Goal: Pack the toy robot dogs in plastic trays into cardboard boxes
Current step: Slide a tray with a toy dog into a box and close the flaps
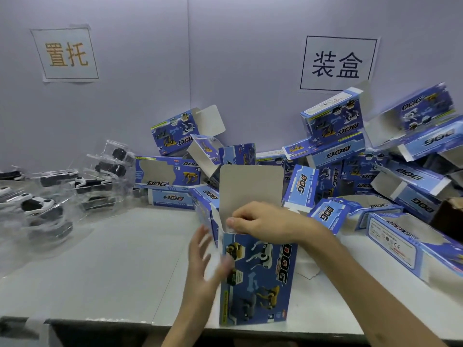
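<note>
A blue cardboard "DOG" box (260,279) stands on end near the table's front edge, its grey top flap (250,186) raised. My right hand (263,221) grips the box's open top edge, fingers curled over the rim. To the box's left, my left hand (205,266) is blurred, fingers spread, touching or just beside the box's side. Toy robot dogs in clear plastic trays (50,196) lie piled at the left of the table, apart from both hands.
Several blue DOG boxes (350,159), most with open flaps, are heaped along the back and right against the grey wall. Two paper signs hang on the wall. The white table (112,259) ends at a front edge just below the held box.
</note>
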`<action>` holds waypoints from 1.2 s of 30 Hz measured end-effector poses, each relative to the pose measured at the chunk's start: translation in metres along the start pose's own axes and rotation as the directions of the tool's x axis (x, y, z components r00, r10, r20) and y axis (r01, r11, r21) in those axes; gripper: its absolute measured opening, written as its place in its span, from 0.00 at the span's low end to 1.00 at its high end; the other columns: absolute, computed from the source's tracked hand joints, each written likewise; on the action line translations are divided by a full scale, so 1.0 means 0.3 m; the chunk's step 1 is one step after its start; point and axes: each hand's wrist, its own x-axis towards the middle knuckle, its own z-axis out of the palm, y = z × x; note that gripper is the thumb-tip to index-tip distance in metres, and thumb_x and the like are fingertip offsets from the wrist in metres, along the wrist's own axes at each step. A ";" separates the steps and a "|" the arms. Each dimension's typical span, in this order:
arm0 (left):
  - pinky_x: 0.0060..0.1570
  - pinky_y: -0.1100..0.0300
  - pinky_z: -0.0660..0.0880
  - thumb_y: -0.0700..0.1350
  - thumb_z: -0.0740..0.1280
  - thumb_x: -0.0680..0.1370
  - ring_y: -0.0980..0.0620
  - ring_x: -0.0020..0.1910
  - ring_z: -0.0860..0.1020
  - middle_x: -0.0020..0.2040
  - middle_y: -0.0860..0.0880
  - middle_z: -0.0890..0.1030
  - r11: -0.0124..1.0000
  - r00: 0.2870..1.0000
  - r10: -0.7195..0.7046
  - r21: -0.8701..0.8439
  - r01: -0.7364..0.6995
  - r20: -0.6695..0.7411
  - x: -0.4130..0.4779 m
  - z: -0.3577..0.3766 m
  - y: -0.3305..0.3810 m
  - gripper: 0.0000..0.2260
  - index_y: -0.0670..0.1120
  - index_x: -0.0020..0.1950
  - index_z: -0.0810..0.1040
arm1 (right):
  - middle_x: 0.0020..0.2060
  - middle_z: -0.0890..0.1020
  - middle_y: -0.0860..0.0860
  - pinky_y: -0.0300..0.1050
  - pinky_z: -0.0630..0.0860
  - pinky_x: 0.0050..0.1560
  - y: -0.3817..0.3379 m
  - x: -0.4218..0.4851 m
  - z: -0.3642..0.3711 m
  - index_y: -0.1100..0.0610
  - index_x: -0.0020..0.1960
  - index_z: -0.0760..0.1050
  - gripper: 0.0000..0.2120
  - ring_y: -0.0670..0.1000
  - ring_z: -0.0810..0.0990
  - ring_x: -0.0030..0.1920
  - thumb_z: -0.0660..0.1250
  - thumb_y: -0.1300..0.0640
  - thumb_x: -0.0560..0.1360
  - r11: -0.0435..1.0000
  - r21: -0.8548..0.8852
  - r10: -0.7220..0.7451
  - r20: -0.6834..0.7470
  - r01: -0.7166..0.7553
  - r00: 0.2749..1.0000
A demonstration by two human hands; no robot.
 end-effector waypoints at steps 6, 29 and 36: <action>0.60 0.74 0.67 0.55 0.58 0.80 0.65 0.68 0.69 0.68 0.60 0.73 0.958 0.972 0.234 0.164 -0.235 0.026 0.068 0.024 0.137 0.19 0.54 0.69 0.73 | 0.37 0.76 0.46 0.49 0.69 0.47 0.008 0.008 -0.014 0.46 0.38 0.73 0.16 0.48 0.73 0.40 0.58 0.53 0.84 0.993 0.118 0.020 0.039 -0.024 0.999; 0.52 0.60 0.72 0.41 0.62 0.79 0.54 0.56 0.75 0.63 0.57 0.77 0.417 0.772 0.113 0.675 -0.608 0.626 0.159 0.045 0.363 0.21 0.56 0.70 0.71 | 0.51 0.76 0.45 0.45 0.77 0.49 0.044 -0.164 0.166 0.48 0.53 0.71 0.21 0.47 0.79 0.50 0.78 0.63 0.69 0.664 0.738 0.647 -0.647 0.118 0.403; 0.46 0.57 0.74 0.65 0.46 0.80 0.59 0.50 0.79 0.56 0.59 0.83 0.292 0.787 0.186 0.732 -0.616 0.588 0.133 0.089 0.361 0.25 0.60 0.62 0.78 | 0.44 0.80 0.52 0.40 0.78 0.35 0.018 -0.115 0.208 0.49 0.51 0.76 0.21 0.52 0.81 0.42 0.69 0.73 0.70 0.393 0.792 0.764 -0.564 0.468 0.312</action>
